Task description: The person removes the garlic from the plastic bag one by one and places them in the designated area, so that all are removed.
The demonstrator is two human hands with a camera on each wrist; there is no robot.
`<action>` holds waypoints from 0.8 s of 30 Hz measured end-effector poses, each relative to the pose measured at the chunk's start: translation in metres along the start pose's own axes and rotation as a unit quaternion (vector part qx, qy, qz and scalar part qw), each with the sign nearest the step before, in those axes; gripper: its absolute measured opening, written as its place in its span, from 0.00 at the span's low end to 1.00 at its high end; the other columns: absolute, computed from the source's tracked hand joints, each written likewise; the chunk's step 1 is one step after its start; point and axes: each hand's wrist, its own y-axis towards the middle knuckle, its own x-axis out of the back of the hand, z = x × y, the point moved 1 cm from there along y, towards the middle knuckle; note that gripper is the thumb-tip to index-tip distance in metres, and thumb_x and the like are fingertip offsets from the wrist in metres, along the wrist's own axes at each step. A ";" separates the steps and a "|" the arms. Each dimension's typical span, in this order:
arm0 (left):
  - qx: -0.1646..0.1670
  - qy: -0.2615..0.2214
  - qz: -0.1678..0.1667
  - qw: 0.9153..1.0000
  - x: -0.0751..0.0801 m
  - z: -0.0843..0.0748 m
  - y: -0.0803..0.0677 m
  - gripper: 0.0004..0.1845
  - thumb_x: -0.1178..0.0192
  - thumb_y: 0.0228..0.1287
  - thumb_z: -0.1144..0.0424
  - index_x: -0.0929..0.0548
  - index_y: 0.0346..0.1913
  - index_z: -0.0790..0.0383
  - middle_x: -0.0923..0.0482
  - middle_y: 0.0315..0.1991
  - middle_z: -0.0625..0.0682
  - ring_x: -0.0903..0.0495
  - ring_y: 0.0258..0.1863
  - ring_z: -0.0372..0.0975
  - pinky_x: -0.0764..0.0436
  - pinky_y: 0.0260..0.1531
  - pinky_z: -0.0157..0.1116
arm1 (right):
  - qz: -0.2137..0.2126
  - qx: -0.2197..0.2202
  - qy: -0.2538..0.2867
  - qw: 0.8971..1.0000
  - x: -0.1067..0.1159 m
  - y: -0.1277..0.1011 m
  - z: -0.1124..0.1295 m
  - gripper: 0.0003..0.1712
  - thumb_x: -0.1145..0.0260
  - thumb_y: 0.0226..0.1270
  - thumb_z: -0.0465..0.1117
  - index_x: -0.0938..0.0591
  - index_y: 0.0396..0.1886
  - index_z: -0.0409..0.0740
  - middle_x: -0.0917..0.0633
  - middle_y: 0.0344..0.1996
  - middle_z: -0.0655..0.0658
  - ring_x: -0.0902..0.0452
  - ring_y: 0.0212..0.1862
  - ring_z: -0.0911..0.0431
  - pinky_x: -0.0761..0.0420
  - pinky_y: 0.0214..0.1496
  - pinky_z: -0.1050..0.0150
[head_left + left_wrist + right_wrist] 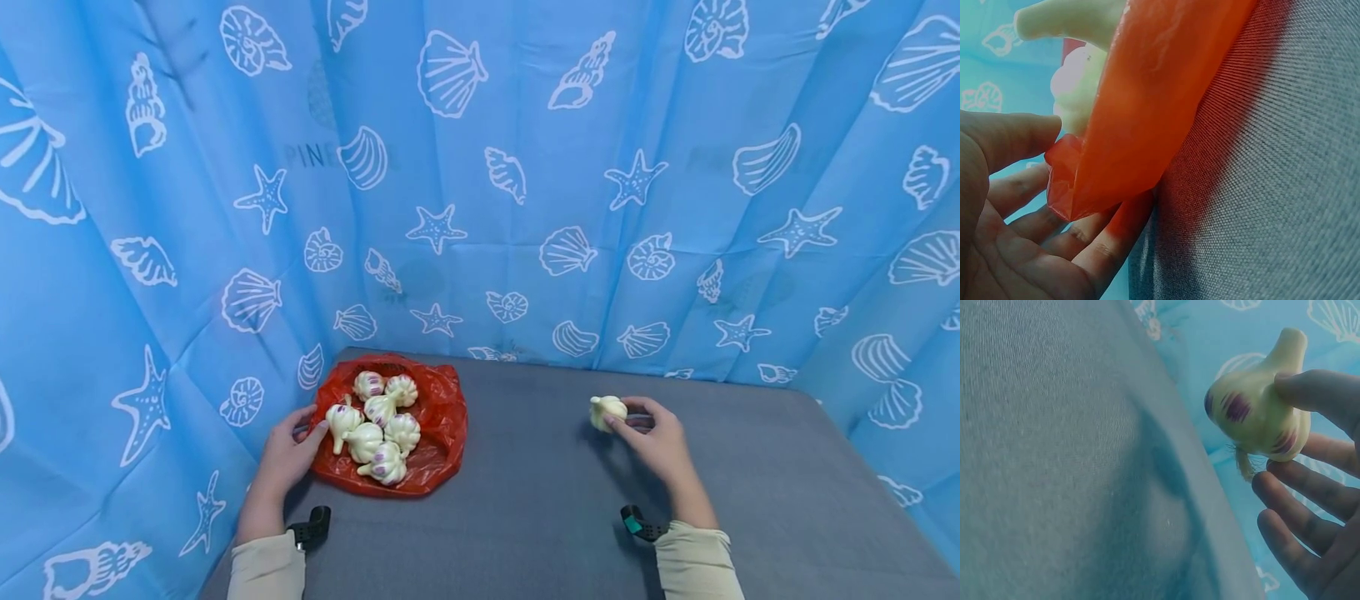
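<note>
A red plastic bag (438,417) lies on the grey table (540,517) at the back left, with several white garlic bulbs (378,429) piled on it. My left hand (311,433) holds the bag's left edge, thumb on top and fingers underneath; in the left wrist view the bag (1147,94) drapes over those fingers (1116,240) of the left hand (1085,181). My right hand (626,421) pinches a single garlic bulb (606,411) just above the table at centre right. The right wrist view shows that bulb (1254,412), purple-streaked, between thumb and fingers of the right hand (1275,434).
A blue curtain (525,167) printed with white shells and starfish hangs close around the table's back and both sides. Grey tabletop stretches between the bag and my right hand and toward the front edge.
</note>
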 end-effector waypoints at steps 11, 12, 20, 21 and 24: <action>-0.006 -0.003 0.002 1.000 0.001 0.002 0.003 0.36 0.46 0.83 0.50 0.39 0.82 0.68 0.37 0.77 0.73 0.32 0.74 0.66 0.28 0.73 0.63 | 0.030 -0.037 -0.026 0.999 0.005 -0.002 -0.008 0.31 0.28 0.74 0.54 0.19 0.64 0.37 0.15 0.59 0.31 0.14 0.58 0.38 0.14 0.51 0.62; -0.006 -0.003 0.003 1.000 0.001 0.002 0.003 0.36 0.46 0.83 0.50 0.39 0.82 0.67 0.37 0.77 0.73 0.32 0.74 0.66 0.28 0.72 0.63 | 0.032 -0.041 -0.027 0.998 0.005 -0.002 -0.009 0.31 0.28 0.74 0.54 0.19 0.65 0.37 0.15 0.60 0.31 0.14 0.59 0.38 0.13 0.52 0.59; -0.004 -0.003 0.000 1.000 0.002 0.003 0.002 0.36 0.46 0.83 0.49 0.39 0.82 0.67 0.37 0.78 0.73 0.32 0.75 0.66 0.27 0.72 0.63 | 0.044 -0.054 -0.038 0.997 0.004 -0.003 -0.014 0.30 0.28 0.74 0.52 0.19 0.64 0.36 0.15 0.60 0.30 0.15 0.59 0.37 0.13 0.49 0.59; -0.002 -0.002 0.000 1.000 0.002 0.003 0.002 0.36 0.46 0.83 0.49 0.39 0.82 0.66 0.37 0.78 0.73 0.32 0.75 0.66 0.27 0.72 0.63 | 0.045 -0.053 -0.038 0.997 0.004 -0.003 -0.014 0.29 0.28 0.74 0.52 0.19 0.64 0.36 0.15 0.60 0.30 0.15 0.59 0.37 0.13 0.49 0.58; 0.002 -0.002 0.001 1.000 0.002 0.003 0.003 0.36 0.46 0.83 0.49 0.39 0.82 0.66 0.38 0.78 0.72 0.32 0.75 0.66 0.27 0.72 0.63 | 0.046 -0.052 -0.038 0.997 0.004 -0.003 -0.016 0.29 0.28 0.74 0.52 0.18 0.64 0.36 0.15 0.59 0.30 0.15 0.59 0.37 0.12 0.52 0.53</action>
